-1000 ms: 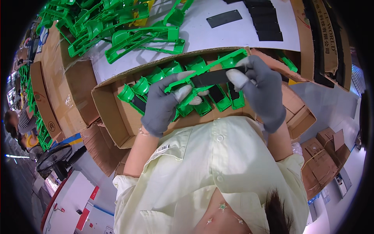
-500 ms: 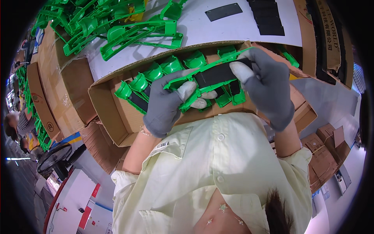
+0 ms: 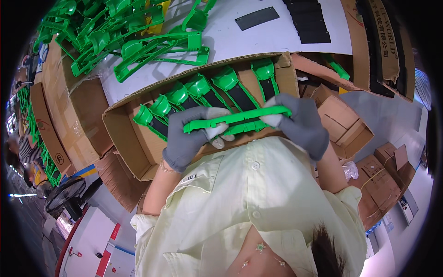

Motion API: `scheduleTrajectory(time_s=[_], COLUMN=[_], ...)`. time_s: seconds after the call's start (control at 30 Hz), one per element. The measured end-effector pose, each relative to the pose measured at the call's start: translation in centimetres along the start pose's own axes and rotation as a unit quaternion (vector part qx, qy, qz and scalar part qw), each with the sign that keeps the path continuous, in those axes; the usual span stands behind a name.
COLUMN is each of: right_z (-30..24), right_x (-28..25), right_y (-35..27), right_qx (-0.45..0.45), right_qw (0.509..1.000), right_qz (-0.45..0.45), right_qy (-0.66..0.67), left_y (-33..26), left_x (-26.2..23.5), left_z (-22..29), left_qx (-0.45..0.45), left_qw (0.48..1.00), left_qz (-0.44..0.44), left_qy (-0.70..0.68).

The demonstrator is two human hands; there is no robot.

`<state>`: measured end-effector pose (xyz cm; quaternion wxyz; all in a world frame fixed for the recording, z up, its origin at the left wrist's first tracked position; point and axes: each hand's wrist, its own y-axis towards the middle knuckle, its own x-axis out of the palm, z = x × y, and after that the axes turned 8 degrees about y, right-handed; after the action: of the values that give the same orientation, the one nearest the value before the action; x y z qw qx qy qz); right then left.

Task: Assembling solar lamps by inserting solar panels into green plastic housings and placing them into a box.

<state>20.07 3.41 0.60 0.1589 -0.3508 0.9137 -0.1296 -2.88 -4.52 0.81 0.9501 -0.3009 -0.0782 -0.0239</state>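
White and smooth, the table [image 3: 270,40] carries a tangled heap [image 3: 134,48] of glossy green plastic mouldings at its left, with a bit of yellow among them, and flat, matte black strips [image 3: 311,23] overlapping in a column at its right; one loose strip [image 3: 257,18] lies just beside the column. Dark printing in Latin and Chinese characters runs down a brown carton [image 3: 384,37] at the right edge, and another carton [image 3: 51,134] at the left bears a red mark and a small round black symbol. Small dark lettering also sits on the pocket of the pale shirt [image 3: 277,184], too small to make out. Nearer the person, a long, shallow cardboard box [image 3: 121,124] holds a slanting row of green frames [image 3: 225,78], each with a scooped, cup-like end and most showing a black inlay. Over the near side of this box, close to the shirt, is one more frame [image 3: 237,118], turned edge-on, with a dark band between its two rails. Both gloves are grey knit with whitish fingertips: the left hand [image 3: 187,136] is clamped on the frame's left part, thumb against fingers, and the right hand [image 3: 302,127] pinches its right end.
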Motion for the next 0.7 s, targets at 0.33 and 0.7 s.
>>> scheduleTrajectory(time_s=[0.33, 0.7], right_z=[0.9, -0.2], right_x=[-0.1, -6.6], right_y=[-1.2, 14.1], right_qx=[0.050, -0.244], right_qw=[0.990, 0.890], right_qz=[0.060, 0.067], right_qy=[-0.116, -0.379], left_y=[3.8, 7.0], left_x=[-0.4, -0.7], left_z=[3.2, 3.6], left_qx=[-0.083, 0.176], left_qw=[0.988, 0.733], left_qz=[-0.077, 0.011], left_qy=[0.104, 0.657])
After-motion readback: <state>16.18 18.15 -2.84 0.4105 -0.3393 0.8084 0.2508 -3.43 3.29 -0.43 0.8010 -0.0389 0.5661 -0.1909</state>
